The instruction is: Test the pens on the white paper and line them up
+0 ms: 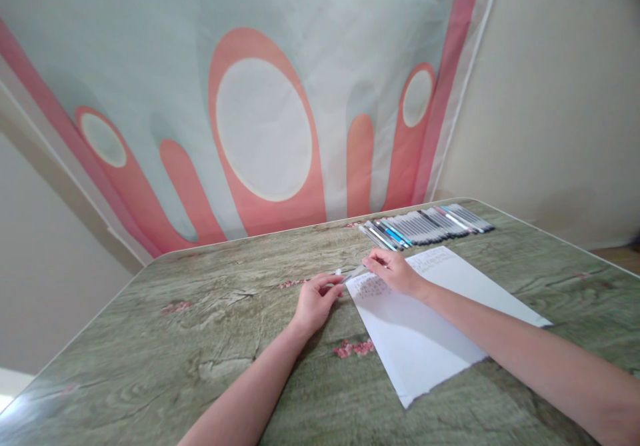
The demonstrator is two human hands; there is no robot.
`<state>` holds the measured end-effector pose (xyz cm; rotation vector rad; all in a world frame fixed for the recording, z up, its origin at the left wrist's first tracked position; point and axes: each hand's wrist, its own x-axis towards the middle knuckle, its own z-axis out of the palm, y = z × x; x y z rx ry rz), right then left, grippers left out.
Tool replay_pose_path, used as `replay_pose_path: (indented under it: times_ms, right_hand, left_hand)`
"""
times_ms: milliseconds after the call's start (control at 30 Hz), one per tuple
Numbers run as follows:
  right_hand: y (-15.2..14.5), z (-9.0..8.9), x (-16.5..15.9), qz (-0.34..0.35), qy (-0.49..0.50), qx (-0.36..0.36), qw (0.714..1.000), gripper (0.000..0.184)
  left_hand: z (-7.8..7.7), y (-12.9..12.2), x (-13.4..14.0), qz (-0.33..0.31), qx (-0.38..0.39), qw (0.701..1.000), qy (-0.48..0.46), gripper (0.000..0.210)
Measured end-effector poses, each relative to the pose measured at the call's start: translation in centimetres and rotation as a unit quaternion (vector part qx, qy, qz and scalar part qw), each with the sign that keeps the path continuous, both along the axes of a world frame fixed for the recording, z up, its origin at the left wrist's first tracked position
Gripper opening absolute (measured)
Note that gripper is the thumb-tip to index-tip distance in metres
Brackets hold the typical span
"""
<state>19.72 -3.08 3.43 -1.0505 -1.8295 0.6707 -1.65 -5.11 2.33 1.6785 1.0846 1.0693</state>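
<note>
My left hand [319,299] pinches one end of a slim pen [355,273] with a clear barrel and a darker end. My right hand [393,269] is closed on the pen's other end, so it spans the gap between my hands. Close to my left fingertips is a small whitish piece [339,271], too small to name. Beneath my right hand and forearm lies a white sheet of paper [430,326]. Rows of handwriting show along its far edge and upper left, partly hidden by the hand. My left hand is just beyond the sheet's left corner.
Many pens [425,225] lie side by side in a row at the table's far right, mostly clear-barrelled, a few blue or white. The wood-patterned table [210,339] has printed pink flowers. Behind its far edge hangs a grey and coral printed backdrop [330,46].
</note>
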Motion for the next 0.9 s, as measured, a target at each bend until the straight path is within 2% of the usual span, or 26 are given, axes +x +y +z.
replay_pose_path:
  times_ms: [100,167,267,333,467,567,667,800,900]
  right_hand:
    - [0.0,-0.3,-0.1,-0.008,-0.031,0.009,0.999,0.041]
    - [0.1,-0.7,-0.1,-0.002,-0.030,-0.019,0.999,0.047]
    - [0.4,-1.1,0.0,0.010,0.012,-0.079,0.997,0.048]
    - [0.5,-1.1,0.0,0.023,0.046,-0.083,0.995,0.041]
    - [0.3,-0.6,0.2,0.042,0.026,-0.013,0.999,0.027]
    - [0.2,-0.4,0.2,0.020,-0.045,0.048,0.998,0.024]
    - [0.1,-0.5,0.1,-0.005,-0.095,0.065,0.993,0.027]
    - [0.1,-0.6,0.0,-0.007,-0.097,0.009,0.995,0.042]
    - [0.1,-0.5,0.1,0.010,-0.048,-0.056,0.997,0.046]
  left_hand:
    - [0.4,-0.3,-0.1,0.014,0.098,0.992,0.083,0.020]
    - [0.8,-0.6,-0.1,0.028,0.147,0.980,0.128,0.020]
    - [1.1,-0.7,-0.1,0.040,0.176,0.972,0.153,0.020]
    - [1.2,-0.8,0.0,0.044,0.183,0.970,0.154,0.020]
    - [1.0,-0.7,-0.1,0.045,0.189,0.969,0.152,0.020]
    - [1.0,-0.7,-0.2,0.044,0.192,0.966,0.164,0.020]
    - [1.0,-0.8,-0.3,0.041,0.201,0.961,0.186,0.021]
    - [1.2,-1.0,-0.2,0.031,0.216,0.951,0.220,0.022]
    - [1.3,-1.1,-0.2,0.026,0.227,0.945,0.232,0.023]
